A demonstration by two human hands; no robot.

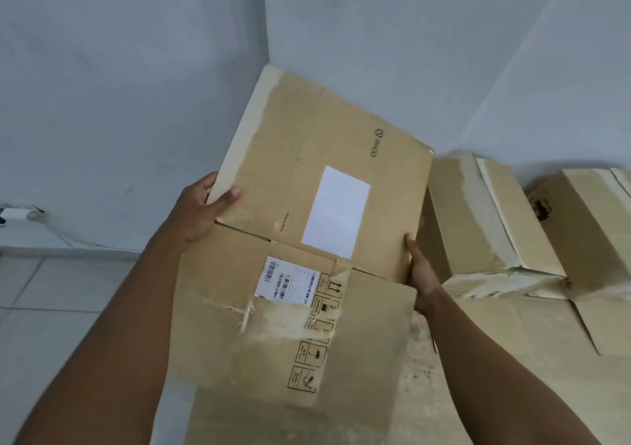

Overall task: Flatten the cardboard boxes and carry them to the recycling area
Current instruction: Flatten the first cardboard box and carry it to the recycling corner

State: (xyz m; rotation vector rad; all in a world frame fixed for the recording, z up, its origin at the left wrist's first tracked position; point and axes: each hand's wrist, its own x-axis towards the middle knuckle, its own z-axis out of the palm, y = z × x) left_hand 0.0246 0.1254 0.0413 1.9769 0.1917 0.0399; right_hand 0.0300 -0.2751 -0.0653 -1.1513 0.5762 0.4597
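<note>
I hold a flattened brown cardboard box (297, 157) up in front of me, tilted, near the corner of the room. It carries a blank white label, a barcode sticker and printed handling symbols. My left hand (201, 212) grips its left edge, thumb on the front face. On the box's right edge sits my right hand (421, 273), fingers curled behind the cardboard. Two more cardboard boxes, one (491, 232) just right of the held box and another (587, 219) further right, stand unflattened against the wall.
Flat cardboard sheets (512, 359) lie on the floor below the boxes. White walls meet in a corner straight ahead. A white cable and plug (20, 214) run along the left wall above pale floor tiles (61, 294).
</note>
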